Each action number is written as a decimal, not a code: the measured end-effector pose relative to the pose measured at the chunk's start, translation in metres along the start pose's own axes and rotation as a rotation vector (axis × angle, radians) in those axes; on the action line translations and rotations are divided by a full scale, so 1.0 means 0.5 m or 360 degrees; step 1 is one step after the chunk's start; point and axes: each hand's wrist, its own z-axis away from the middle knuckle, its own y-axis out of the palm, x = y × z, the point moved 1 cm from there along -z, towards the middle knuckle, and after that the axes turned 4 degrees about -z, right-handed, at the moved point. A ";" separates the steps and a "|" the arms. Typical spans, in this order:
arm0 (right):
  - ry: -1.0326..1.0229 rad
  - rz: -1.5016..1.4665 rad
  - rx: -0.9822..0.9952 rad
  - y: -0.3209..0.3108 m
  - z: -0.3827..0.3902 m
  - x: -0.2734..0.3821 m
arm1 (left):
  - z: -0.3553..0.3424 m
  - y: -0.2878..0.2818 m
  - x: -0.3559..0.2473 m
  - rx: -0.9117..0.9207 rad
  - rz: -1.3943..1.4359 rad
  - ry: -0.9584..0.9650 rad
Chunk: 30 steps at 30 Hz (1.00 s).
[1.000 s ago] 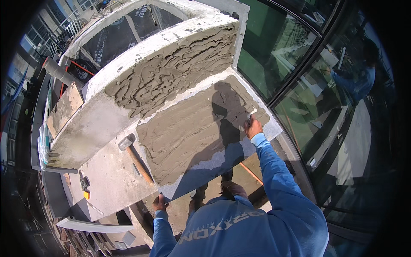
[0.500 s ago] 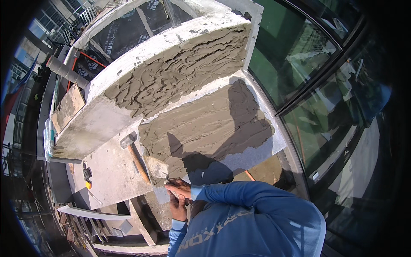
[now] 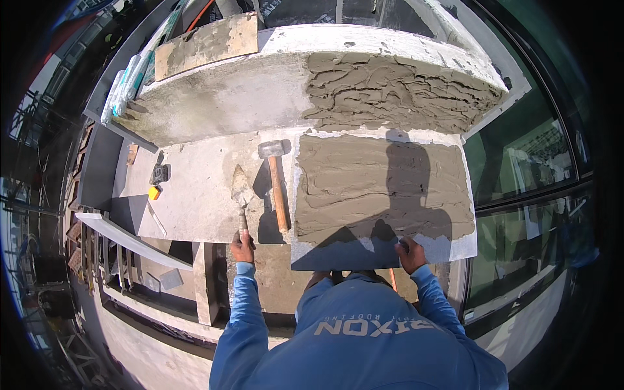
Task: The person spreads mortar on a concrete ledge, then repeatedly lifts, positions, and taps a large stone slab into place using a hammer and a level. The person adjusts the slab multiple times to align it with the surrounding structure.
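Note:
My left hand (image 3: 242,244) is closed on the handle of a pointed trowel (image 3: 240,187), whose mortar-smeared blade rests on the bare concrete ledge (image 3: 195,195). A hammer (image 3: 276,185) with a wooden handle lies just right of the trowel. My right hand (image 3: 411,252) grips the near edge of a white slab (image 3: 351,255) whose top is spread with ridged grey mortar (image 3: 383,188). Behind it, the raised curved wall (image 3: 247,97) carries rough mortar (image 3: 403,91) on its right half.
A mortar-crusted board (image 3: 208,42) lies on top of the wall at the back left. A small yellow object (image 3: 154,192) and a black one (image 3: 160,173) sit on the ledge's left. Glass panes (image 3: 526,162) stand at the right; scaffolding and a drop lie at the left.
My right hand left the far right of the mortar bed and now grips the slab's near edge. My left hand now holds the trowel over bare concrete. The view swung left.

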 end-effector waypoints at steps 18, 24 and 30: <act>0.1408 -0.1066 -0.1579 -0.098 0.313 -0.412 | 0.208 0.108 0.131 0.0441 0.0252 -0.1133; 0.1510 -0.1580 -0.1945 -0.165 0.223 -0.621 | 0.238 0.182 0.206 -0.0127 0.1109 -0.1356; 0.1196 -0.2683 -0.1735 -0.172 0.111 -0.699 | 0.268 0.196 0.179 -0.0476 0.0985 -0.1263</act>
